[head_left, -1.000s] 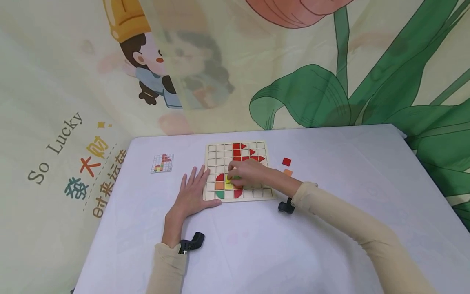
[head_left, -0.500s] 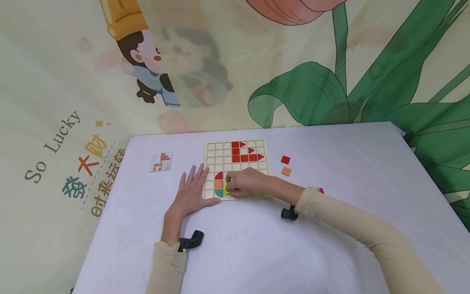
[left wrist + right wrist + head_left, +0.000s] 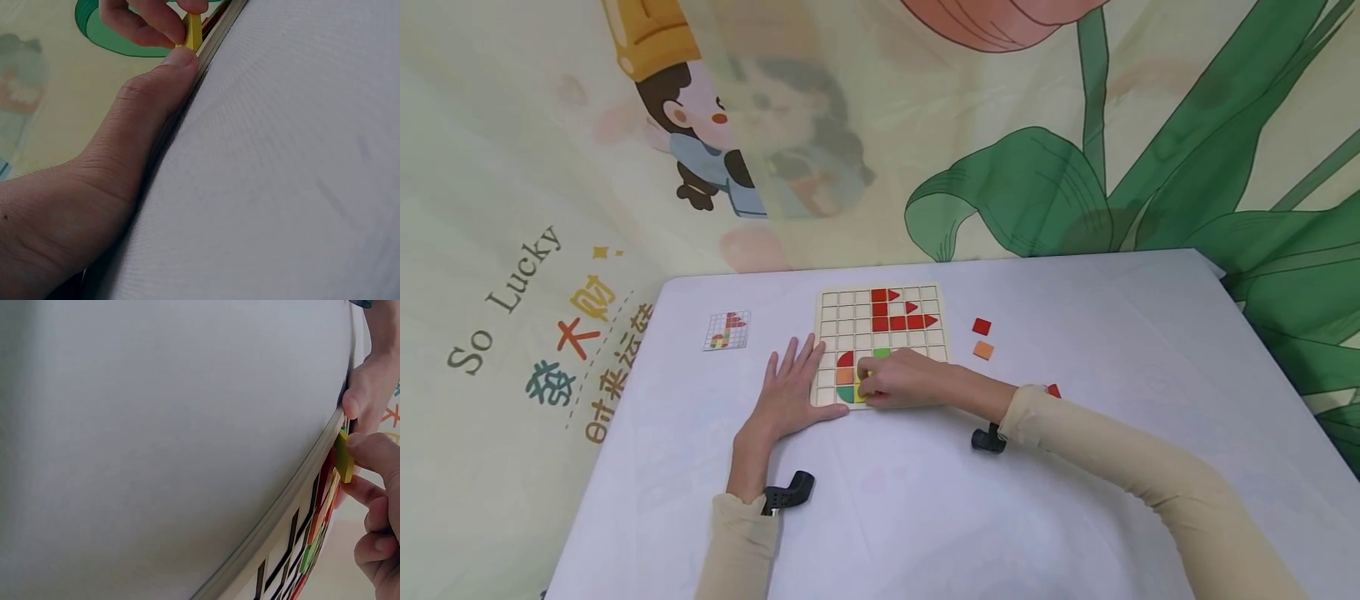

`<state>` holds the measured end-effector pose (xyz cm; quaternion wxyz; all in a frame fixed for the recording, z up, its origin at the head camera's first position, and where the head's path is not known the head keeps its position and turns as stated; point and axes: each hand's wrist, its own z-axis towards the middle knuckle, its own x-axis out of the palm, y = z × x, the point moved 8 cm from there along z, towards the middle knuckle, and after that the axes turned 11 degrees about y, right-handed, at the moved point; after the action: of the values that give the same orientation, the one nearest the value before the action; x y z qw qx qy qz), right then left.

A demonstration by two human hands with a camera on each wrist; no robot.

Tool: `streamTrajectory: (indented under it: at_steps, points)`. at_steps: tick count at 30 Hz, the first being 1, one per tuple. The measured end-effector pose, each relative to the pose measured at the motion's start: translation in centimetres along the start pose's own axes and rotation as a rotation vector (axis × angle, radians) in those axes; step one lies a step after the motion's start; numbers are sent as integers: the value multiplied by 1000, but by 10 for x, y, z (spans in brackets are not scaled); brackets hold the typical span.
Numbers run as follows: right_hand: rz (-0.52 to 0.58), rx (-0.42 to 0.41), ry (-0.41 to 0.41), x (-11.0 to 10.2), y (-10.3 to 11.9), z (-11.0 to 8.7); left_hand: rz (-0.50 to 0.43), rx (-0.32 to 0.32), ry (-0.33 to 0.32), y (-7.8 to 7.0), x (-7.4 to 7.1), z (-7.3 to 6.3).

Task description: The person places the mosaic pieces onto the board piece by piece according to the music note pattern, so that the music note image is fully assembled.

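My right hand (image 3: 904,379) is over the lower part of a wooden grid board (image 3: 835,315), pinching a yellow tile (image 3: 343,456) between thumb and fingers. In the right wrist view this tile stands tilted at the board's front edge. Spread flat, my left hand (image 3: 782,404) rests at the board's left side, its thumb along the front corner. A red quarter-round tile (image 3: 846,359), an orange square (image 3: 845,376) and a green quarter-round tile (image 3: 846,393) form the column beside the right fingertips. Red tiles (image 3: 880,309) fill cells higher up. The right hand hides several cells.
A small printed pattern card (image 3: 727,331) lies left of the board on the white-covered table (image 3: 880,500). To the right are a loose red tile (image 3: 982,327) and an orange tile (image 3: 983,350). Another red piece (image 3: 1054,390) peeks out by the right sleeve.
My right hand has shifted down the board toward its front edge, uncovering the red row and a green tile above and covering a red quarter-round tile. My left hand has stayed in place.
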<state>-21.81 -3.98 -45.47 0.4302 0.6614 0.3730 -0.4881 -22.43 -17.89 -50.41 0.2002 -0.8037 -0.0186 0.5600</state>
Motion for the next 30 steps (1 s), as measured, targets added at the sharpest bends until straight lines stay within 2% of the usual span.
streamTrajectory:
  at_steps: [4, 7, 9, 12, 15, 17, 22, 26, 30]
  points:
    - [-15, 35, 60, 0, 4, 3, 4, 4, -7, 0, -2, -1]
    - [-83, 64, 104, 1, 9, 4, 5, 4, -12, 0, -2, -1]
    - [-117, 78, 98, 0, 11, 1, 7, 4, -9, 0, -2, -1]
    - [-129, 92, 26, -2, 12, -12, 2, 4, -8, 0, -1, -2]
    - [-101, 104, -62, -3, 9, -39, 6, 3, -8, -1, -1, -2]
    - [-87, 127, -89, -2, 6, -61, 6, 2, -10, -2, 0, -2]
    - [-47, 221, -115, 9, -8, -122, -1, 5, -9, -2, 0, -2]
    - [-42, 285, -196, 12, -19, -166, 1, 8, -10, -3, 0, -3]
    - [-56, 356, -290, 6, -29, -202, -5, 10, -10, -3, -1, -3]
